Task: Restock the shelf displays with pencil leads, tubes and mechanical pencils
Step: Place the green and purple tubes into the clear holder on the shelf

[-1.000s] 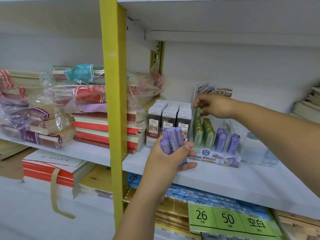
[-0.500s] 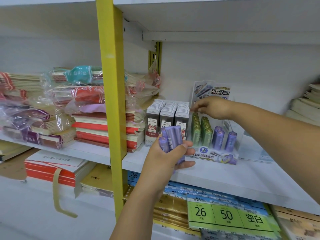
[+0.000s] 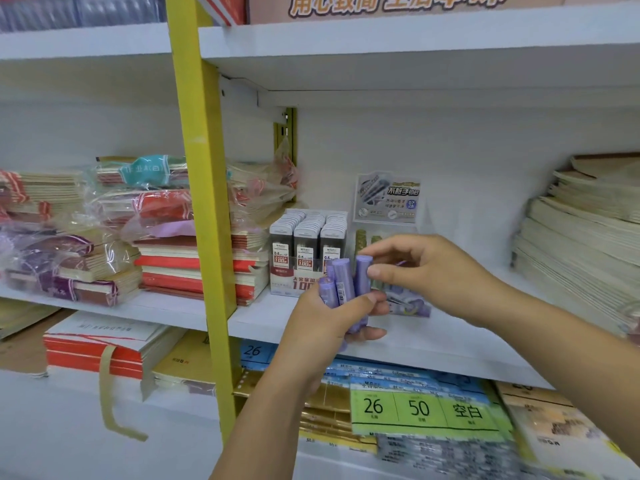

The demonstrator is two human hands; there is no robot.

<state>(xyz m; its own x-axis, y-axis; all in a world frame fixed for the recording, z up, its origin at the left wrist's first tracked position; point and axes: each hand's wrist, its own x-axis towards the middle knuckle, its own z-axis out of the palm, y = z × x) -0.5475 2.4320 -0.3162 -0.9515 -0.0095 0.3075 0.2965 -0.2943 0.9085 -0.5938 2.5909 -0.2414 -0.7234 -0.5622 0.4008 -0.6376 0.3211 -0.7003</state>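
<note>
Left hand [image 3: 329,318] is gripping tubes [image 3: 341,285] | right hand [image 3: 426,268] is pinching one tube [image 3: 362,277] by its top | advice: draw it straight up, bundle steady, seat upright in display [image 3: 412,308].

Shelf [image 3: 263,323]: post [image 3: 204,237] at front, left of centre. Bagged notebooks [image 3: 104,237] left of post. Notebook stack [image 3: 166,268] runs behind post. Lead boxes [image 3: 308,244] just right of stack, three rows side by side. Stand [image 3: 388,199] just right of boxes. Paper stack [image 3: 581,244] far right. Left hand [image 3: 332,320] before boxes, grips tubes [image 3: 343,285] upright. Right hand [image 3: 426,268] before stand, pinches rightmost tube. Packs [image 3: 426,407] on level below.
</note>
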